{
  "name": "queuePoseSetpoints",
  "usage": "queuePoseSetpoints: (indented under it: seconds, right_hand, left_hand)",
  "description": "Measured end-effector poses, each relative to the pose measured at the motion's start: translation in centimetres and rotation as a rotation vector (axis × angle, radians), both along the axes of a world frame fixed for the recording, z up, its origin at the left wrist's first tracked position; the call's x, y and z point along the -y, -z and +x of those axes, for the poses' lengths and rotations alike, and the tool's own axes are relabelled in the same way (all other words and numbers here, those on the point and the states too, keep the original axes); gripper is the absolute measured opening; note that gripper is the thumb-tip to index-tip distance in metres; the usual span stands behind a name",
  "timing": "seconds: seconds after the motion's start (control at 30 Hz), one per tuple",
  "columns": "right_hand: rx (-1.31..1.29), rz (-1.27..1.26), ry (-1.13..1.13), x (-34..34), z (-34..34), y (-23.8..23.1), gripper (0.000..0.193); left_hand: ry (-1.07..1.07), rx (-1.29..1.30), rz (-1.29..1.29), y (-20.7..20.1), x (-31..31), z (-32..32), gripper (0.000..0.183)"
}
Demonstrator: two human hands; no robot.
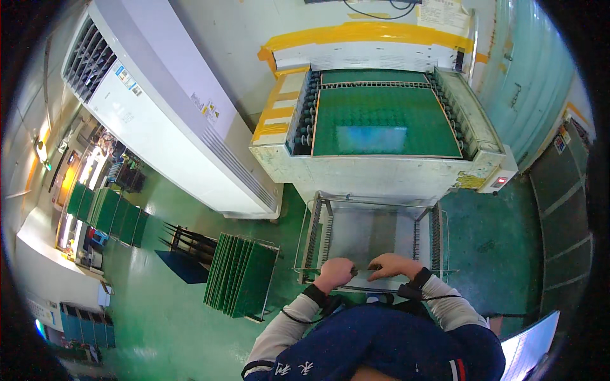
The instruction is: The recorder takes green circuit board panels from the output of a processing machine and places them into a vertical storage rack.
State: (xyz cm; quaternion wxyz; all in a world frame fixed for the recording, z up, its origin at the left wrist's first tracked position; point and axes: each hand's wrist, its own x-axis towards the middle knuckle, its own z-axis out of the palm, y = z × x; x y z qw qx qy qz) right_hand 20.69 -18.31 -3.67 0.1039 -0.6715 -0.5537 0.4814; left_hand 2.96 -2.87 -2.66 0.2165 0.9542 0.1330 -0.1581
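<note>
Both hands are above the near side of a metal slotted rack [312, 238] standing right in front of me. My left hand [335, 274] is closed, its fingers curled inward; anything inside them is hidden. Close by, my right hand [393, 265] points toward it with thumb and fingers apart, and nothing shows between them. Dark bands circle both wrists. Beyond the rack is a conveyor machine [356, 174] with rows of rollers, where a large green panel [381, 114] lies flat. Part of another green panel [368, 77] sits behind it.
A rack of upright green panels [238, 276] stands on the floor to my left, beside a dark blue panel [184, 265]. A tall white air conditioner [184, 127] rises at the machine's left. Dark grey panels [562, 197] stand far right. More green panels [108, 213] are at far left.
</note>
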Motion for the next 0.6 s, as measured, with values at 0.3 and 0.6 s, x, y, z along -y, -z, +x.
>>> queuePoseSetpoints:
  seconds: [0.3,0.6]
  right_hand:
    - [0.101,0.005,0.064,0.1,-2.3,2.1,0.055]
    - [0.051,-0.042,0.099,-0.4,-1.5,3.3,0.054]
  left_hand:
    - [0.06,-0.034,0.008,0.7,-0.3,-0.2,0.018]
    - [0.047,0.014,0.025,0.7,-0.3,-0.1,0.016]
